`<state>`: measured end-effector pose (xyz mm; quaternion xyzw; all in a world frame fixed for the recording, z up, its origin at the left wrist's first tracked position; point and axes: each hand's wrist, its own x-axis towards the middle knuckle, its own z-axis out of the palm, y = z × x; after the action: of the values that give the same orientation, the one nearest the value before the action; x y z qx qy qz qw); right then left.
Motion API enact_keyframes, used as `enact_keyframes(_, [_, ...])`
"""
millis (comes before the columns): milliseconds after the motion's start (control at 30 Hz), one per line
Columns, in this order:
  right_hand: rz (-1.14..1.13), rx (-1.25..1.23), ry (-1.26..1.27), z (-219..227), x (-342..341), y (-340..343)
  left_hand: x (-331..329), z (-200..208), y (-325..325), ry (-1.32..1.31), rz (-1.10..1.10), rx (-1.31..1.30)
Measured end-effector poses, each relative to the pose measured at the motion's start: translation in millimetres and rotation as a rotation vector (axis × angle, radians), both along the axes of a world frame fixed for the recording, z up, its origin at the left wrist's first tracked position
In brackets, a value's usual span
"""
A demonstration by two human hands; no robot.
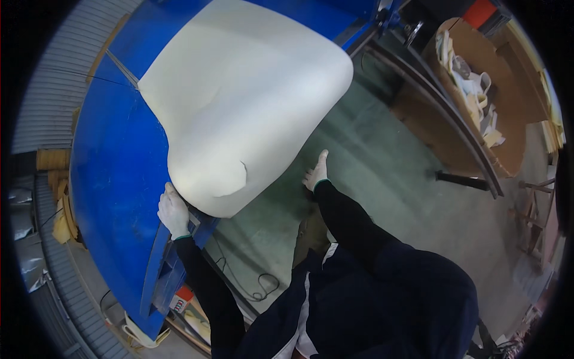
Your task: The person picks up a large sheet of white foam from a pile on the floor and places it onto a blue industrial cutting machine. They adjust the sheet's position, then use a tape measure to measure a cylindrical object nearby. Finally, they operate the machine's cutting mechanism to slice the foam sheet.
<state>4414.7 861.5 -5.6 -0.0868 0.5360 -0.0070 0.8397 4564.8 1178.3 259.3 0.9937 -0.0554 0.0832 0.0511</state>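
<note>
A big pale sheet of soft foam [257, 90] lies bent over a blue table [116, 179], its right part bulging out past the table. Near its lower end a curved slit or flap shows in the surface. My left hand [173, 214], in a white glove, is closed at the foam's lower left edge, beside the table's rim; its fingertips are partly hidden. Off to the right of the foam, my gloved right hand [317, 172] is in the air above the floor. Its thumb stands apart from the fingers, and nothing is in it.
A large brown cardboard bin [508, 113] holding pale scraps stands at the right. A dark curved metal bar [439, 99] runs from the table toward it. On the green floor [382, 161], a black cable [263, 287] lies looped beside the table's frame.
</note>
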Motion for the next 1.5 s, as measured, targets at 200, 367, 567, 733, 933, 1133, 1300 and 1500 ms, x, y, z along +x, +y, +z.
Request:
enact_keyframes(200, [-0.187,0.248,-0.212,7.7,21.7,41.1,-13.8,11.3,-5.5,0.072,0.056,-0.209])
enact_keyframes(367, [-0.29,0.112,-0.613,18.9,3.9,17.1,-24.4,12.1,-9.6,0.056,-0.014,-0.166])
enact_keyframes(567, [-0.428,-0.186,-0.566,98.7,-140.2,-16.8,-49.7,13.7,1.5,0.047,-0.061,-0.024])
enact_keyframes(733, [-0.147,-0.401,-0.8,200.3,-243.6,-36.1,-64.9,17.7,24.3,0.157,0.036,-0.149])
enact_keyframes(933, [0.088,-0.698,-0.775,316.2,-264.5,-21.6,-110.3,100.8,-1.4,0.674,0.041,-0.899])
enact_keyframes(1133, [0.003,-0.862,-1.09,448.1,-189.2,-18.9,-13.3,114.6,36.6,1.139,-0.282,-1.378])
enact_keyframes(1300, [0.221,-0.847,-1.347,586.9,-34.8,3.6,27.9,103.9,41.3,1.292,0.114,-1.74])
enact_keyframes(1500, [0.238,-1.123,-1.223,729.2,237.6,-39.9,230.6,192.2,8.9,0.284,-0.844,-1.451])
